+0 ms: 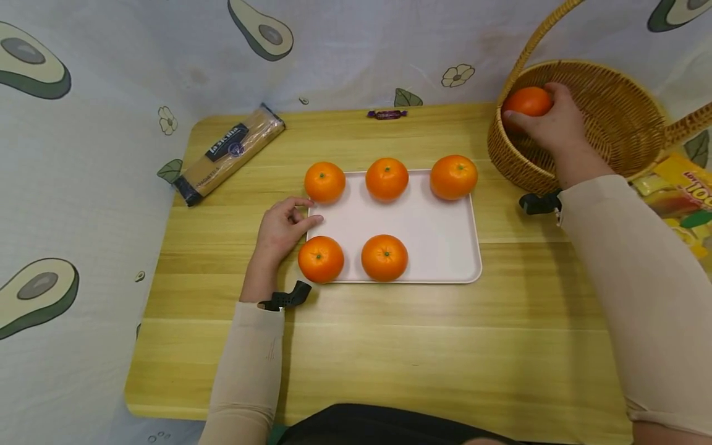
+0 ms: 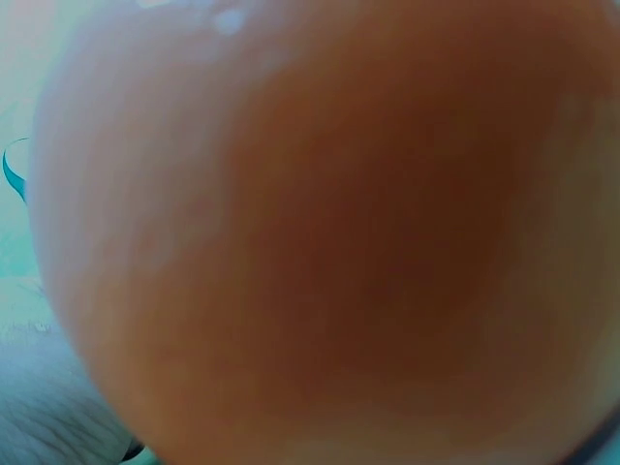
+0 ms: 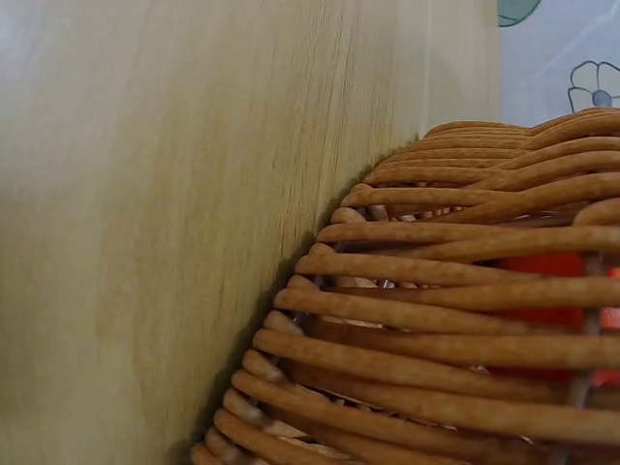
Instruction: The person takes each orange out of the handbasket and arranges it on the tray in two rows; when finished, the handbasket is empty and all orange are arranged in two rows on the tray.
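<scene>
In the head view my right hand (image 1: 559,127) reaches into a wicker basket (image 1: 628,117) and grips a reddish orange (image 1: 528,101) against the basket's left inner side. Through the basket's weave (image 3: 436,320) in the right wrist view, something red (image 3: 542,315) shows. My left hand (image 1: 280,228) rests at the left edge of a white tray (image 1: 428,241), fingers loosely bent, between two oranges. On the tray, three oranges (image 1: 387,179) line the far side and two (image 1: 384,258) stand along the near side. A blurred orange (image 2: 320,242) fills the left wrist view.
A spaghetti packet (image 1: 230,154) lies at the table's far left. One small purple-wrapped candy (image 1: 387,114) is at the back edge. A yellow package (image 1: 681,198) stands right of the basket, partly behind my right sleeve. The basket's tall handle (image 1: 536,40) arches up near my right hand.
</scene>
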{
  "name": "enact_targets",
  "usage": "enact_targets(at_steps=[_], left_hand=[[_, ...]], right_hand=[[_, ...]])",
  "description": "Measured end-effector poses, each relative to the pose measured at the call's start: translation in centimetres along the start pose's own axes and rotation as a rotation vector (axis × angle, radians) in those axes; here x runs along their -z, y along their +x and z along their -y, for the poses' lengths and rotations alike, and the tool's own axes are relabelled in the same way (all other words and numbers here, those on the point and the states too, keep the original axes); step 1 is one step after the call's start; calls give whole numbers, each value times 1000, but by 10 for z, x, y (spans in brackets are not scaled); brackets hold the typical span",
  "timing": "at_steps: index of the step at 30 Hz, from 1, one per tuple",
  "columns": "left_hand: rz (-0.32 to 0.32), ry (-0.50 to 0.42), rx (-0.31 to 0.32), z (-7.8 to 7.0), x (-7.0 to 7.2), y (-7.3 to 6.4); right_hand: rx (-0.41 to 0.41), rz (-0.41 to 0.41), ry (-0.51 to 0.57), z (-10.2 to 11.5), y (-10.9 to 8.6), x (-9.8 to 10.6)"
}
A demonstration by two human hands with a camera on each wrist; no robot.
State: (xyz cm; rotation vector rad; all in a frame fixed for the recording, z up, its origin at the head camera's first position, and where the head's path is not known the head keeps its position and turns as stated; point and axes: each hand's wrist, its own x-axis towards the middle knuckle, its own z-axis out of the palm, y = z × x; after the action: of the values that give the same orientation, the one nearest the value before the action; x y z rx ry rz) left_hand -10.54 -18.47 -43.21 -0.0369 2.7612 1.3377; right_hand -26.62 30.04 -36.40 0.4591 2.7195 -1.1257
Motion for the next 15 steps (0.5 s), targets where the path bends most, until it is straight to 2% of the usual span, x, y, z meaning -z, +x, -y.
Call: enact_targets(at_steps=[15], left_hand=[[3, -8, 8, 0, 0, 1]], right_hand=[[7, -12, -20, 0, 0, -1]])
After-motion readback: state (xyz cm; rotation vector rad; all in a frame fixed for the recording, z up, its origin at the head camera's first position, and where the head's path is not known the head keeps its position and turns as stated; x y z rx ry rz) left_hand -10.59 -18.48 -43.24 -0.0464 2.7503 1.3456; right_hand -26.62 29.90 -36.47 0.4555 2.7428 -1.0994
